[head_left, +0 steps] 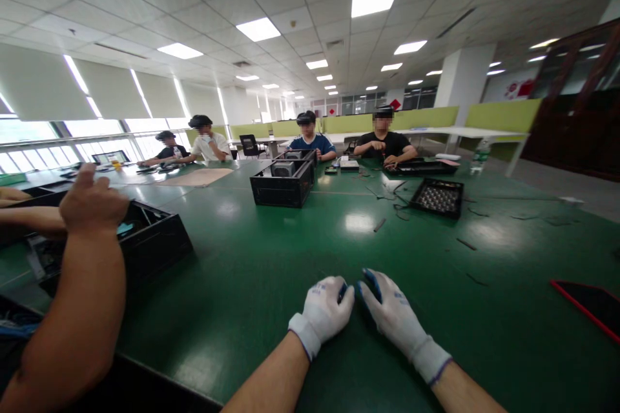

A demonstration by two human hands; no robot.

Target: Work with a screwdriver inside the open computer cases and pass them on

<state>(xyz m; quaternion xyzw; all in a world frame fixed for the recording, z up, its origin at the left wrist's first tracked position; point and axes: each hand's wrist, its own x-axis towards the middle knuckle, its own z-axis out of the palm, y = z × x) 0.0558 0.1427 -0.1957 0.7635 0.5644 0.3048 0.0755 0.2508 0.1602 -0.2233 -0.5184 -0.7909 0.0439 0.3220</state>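
My left hand (327, 310), in a white knit glove with blue on the palm side, rests on the green tabletop (232, 310). Its fingers curl loosely, the thumb a little apart from them, and I see nothing held. Just to its right lies my right hand (391, 311), gloved alike, thumb and forefinger spread with nothing visible between them. A narrow gap separates the two hands. The undersides of the fingers are partly hidden.
At left, a co-worker's bare arm (80, 290) reaches over a black computer case (157, 245). Another case (278, 190) stands mid-table. Right of it are a black tray (438, 197), dark strips (466, 244) and a red-edged black panel (588, 310). Other people sit across the table.
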